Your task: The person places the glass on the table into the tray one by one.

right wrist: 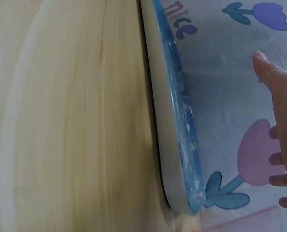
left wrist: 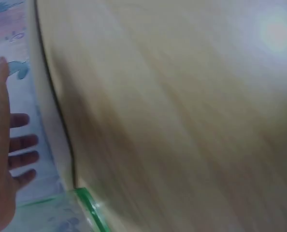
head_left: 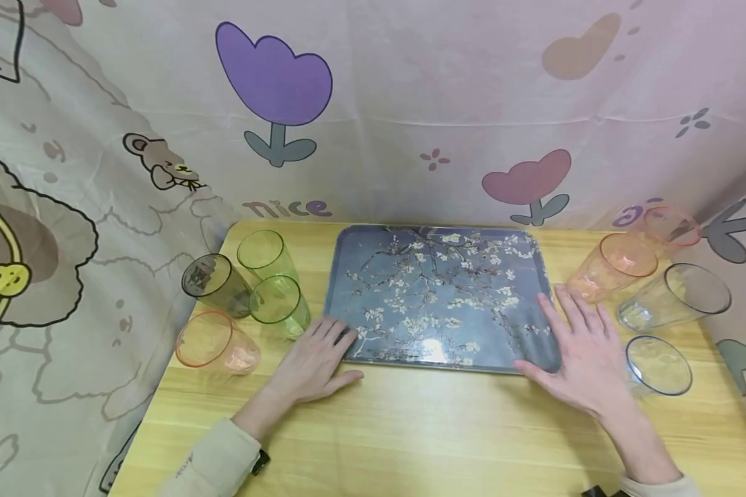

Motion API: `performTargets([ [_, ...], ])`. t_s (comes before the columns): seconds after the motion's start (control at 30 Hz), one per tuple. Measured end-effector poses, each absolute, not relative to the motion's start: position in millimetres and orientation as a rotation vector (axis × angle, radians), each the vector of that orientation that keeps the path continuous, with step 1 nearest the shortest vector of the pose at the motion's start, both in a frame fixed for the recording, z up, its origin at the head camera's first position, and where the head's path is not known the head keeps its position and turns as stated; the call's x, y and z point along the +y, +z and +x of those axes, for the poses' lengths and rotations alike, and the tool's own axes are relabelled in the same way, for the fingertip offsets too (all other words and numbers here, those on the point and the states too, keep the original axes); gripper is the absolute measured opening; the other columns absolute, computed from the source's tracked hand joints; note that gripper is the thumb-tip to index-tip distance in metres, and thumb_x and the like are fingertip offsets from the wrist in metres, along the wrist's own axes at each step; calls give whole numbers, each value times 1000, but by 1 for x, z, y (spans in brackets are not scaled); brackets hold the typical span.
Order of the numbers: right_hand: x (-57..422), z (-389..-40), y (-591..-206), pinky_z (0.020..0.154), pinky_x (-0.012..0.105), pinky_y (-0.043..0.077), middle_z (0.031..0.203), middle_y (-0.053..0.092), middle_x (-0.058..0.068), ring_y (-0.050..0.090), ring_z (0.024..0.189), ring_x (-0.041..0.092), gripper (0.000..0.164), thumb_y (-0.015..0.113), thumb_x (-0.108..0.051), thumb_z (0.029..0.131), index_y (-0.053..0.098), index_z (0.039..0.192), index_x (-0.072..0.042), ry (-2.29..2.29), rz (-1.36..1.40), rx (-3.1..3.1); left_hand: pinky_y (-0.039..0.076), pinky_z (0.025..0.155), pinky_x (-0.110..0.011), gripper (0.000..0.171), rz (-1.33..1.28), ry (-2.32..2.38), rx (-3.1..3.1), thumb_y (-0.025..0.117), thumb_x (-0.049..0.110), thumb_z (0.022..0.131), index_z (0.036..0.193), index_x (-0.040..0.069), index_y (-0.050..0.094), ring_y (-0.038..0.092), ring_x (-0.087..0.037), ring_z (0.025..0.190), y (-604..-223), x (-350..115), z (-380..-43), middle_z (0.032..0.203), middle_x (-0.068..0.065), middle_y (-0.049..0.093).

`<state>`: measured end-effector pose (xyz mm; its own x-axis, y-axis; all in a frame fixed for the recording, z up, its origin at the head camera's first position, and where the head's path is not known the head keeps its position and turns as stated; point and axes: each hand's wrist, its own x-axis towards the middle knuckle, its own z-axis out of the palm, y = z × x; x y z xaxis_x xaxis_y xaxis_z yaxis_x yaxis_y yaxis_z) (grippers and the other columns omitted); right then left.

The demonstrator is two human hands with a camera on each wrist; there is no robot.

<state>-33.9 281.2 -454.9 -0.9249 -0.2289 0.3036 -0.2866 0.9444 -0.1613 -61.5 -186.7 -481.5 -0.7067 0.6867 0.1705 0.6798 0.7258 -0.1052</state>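
A blue tray [head_left: 348,276] printed with white blossom branches lies flat in the middle of a light wooden table [head_left: 423,428]. My left hand [head_left: 316,360] lies flat and open at the tray's near left corner, fingertips touching its rim. My right hand [head_left: 581,352] lies flat and open over the near right corner, fingers spread. In the right wrist view the tray's edge [right wrist: 179,121] runs beside my right hand [right wrist: 281,135]. The left wrist view is blurred and shows my left hand [left wrist: 6,159] and a green cup rim [left wrist: 90,205].
Left of the tray stand two green cups [head_left: 267,259] [head_left: 280,305], a dark grey cup [head_left: 214,284] and an orange cup [head_left: 214,343]. To the right are two orange cups [head_left: 615,266] [head_left: 668,228] and two clear cups [head_left: 677,297] [head_left: 657,364]. A patterned cloth [head_left: 410,103] hangs behind.
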Motion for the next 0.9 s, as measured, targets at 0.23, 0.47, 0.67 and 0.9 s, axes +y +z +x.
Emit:
performTargets([
  [0.23, 303, -27, -448, 126, 67, 19, 173, 30, 16, 32, 156, 43, 116, 67, -83, 76, 30, 167, -21, 283, 320, -2818, 52, 101, -44, 42, -1164, 52, -2691, 58, 54, 101, 113, 14, 64, 62, -26, 106, -490, -194, -63, 109, -6, 64],
  [0.47, 325, -23, -445, 120, 71, 23, 168, 37, 20, 40, 143, 52, 117, 69, -83, 74, 32, 166, -20, 290, 227, -2821, 51, 94, -41, 25, -1194, 51, -2693, 55, 43, 106, 102, 18, 60, 60, -23, 100, -498, -196, -64, 102, -2, 63],
  [0.67, 341, -19, -447, 106, 71, 34, 157, 48, 26, 48, 129, 58, 119, 67, -89, 69, 41, 161, -17, 291, 158, -2764, 51, 94, -39, 22, -1221, 61, -2684, 55, 41, 106, 99, 20, 58, 61, -21, 98, -501, -198, -65, 101, 0, 65],
  [0.9, 362, -18, -455, 89, 70, 39, 141, 60, 29, 56, 117, 58, 122, 66, -93, 62, 55, 148, -8, 354, 110, -2632, 50, 93, -38, 27, -1254, 65, -2652, 57, 46, 103, 98, 19, 57, 62, -21, 98, -505, -200, -69, 98, 1, 67],
])
